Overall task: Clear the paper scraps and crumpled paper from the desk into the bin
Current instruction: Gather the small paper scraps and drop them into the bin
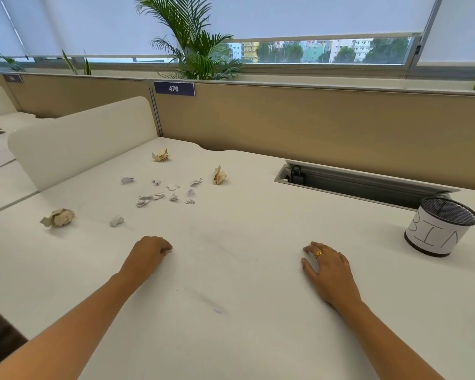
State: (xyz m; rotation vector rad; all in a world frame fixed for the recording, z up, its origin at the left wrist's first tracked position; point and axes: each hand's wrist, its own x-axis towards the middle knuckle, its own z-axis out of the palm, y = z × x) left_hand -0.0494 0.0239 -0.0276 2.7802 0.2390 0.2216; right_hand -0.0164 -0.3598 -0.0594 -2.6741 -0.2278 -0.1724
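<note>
Three tan crumpled paper balls lie on the white desk (pixel 252 215): one at the left (pixel 58 217), one at the back (pixel 161 155), one further right (pixel 220 175). Several small white paper scraps (pixel 165 192) are scattered between them, and one more scrap (pixel 117 221) lies nearer to me. The black mesh bin (pixel 440 226), with a white label reading BIN, stands at the right. My left hand (pixel 148 252) rests on the desk with its fingers curled loosely downward; I see nothing in it. My right hand (pixel 328 267) lies flat on the desk, left of the bin.
A white divider panel (pixel 80 138) borders the desk on the left and a tan partition (pixel 313 124) runs along the back. An open cable tray (pixel 354 182) with a black plug sits behind the bin. Papers lie on the neighbouring desk at far left.
</note>
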